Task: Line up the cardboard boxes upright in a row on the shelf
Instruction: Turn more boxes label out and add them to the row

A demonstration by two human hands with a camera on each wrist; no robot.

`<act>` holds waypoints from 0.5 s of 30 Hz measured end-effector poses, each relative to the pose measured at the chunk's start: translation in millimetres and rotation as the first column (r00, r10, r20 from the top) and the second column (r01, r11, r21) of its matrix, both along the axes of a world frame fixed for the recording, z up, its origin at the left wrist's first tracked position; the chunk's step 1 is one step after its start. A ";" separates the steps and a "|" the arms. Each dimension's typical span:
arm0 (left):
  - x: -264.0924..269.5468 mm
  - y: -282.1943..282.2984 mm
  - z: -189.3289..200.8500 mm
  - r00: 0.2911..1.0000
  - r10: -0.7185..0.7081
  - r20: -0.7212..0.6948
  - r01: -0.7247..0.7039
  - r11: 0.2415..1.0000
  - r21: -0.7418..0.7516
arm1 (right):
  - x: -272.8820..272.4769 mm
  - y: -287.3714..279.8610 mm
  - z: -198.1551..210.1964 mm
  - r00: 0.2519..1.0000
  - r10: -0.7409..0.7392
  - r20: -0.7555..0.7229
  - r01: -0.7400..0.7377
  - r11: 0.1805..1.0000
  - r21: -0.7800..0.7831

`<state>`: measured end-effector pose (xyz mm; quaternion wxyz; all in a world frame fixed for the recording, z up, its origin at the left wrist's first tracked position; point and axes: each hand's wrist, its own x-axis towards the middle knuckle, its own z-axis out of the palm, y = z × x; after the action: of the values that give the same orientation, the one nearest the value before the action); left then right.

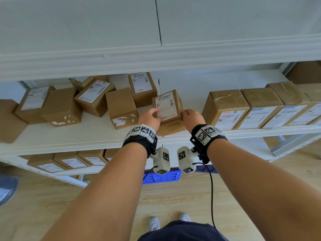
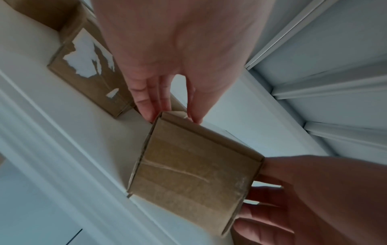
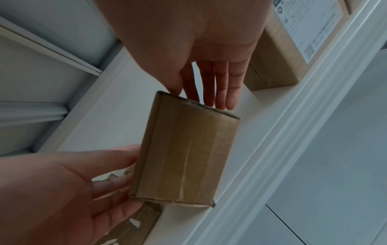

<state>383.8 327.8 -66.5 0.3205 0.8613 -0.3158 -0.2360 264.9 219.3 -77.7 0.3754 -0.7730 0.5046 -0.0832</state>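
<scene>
Cardboard box (image 1: 168,106) between left hand (image 1: 150,117) and right hand (image 1: 192,118).

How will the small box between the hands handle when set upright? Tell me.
The box is taped cardboard, so probably stiff. The left hand and right hand hold it by fingertips: likely light. Its narrow base may tip.

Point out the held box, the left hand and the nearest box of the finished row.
held box (image 1: 167,106): head view, labelled face.
left hand (image 1: 149,119): head view, back of hand.
row box (image 1: 225,106): head view, taped top.
</scene>
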 end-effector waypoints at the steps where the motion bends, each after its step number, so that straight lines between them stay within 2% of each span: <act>1: -1.6 -1.5 0.0 1.000 -0.006 0.006 0.006 1.000 0.001 | 0.1 -0.7 0.2 1.000 -0.014 -0.006 0.014 1.000 0.005; 4: -4.7 -5.0 1.8 1.000 0.006 -0.004 -0.006 1.000 0.025 | -2.5 -1.9 -0.7 0.999 -0.042 -0.024 0.043 0.999 0.016; 8: -8.0 -12.3 3.2 0.997 -0.005 -0.076 0.016 0.990 0.144 | -7.3 -3.2 -4.4 0.995 -0.007 -0.099 0.010 0.999 0.036; 12: -9.6 -17.6 2.9 0.987 -0.034 -0.157 0.056 0.989 0.134 | -10.7 -6.2 -1.9 0.994 0.018 -0.103 -0.013 0.998 0.054; 15: -6.8 -16.5 7.2 0.987 -0.020 -0.160 0.039 0.992 0.119 | -12.3 -5.1 2.8 0.994 0.030 -0.107 -0.031 1.000 -0.003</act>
<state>377.0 311.3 -59.3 0.2882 0.8529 -0.2870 -0.3272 252.6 214.2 -74.9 0.3473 -0.7848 0.5120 -0.0372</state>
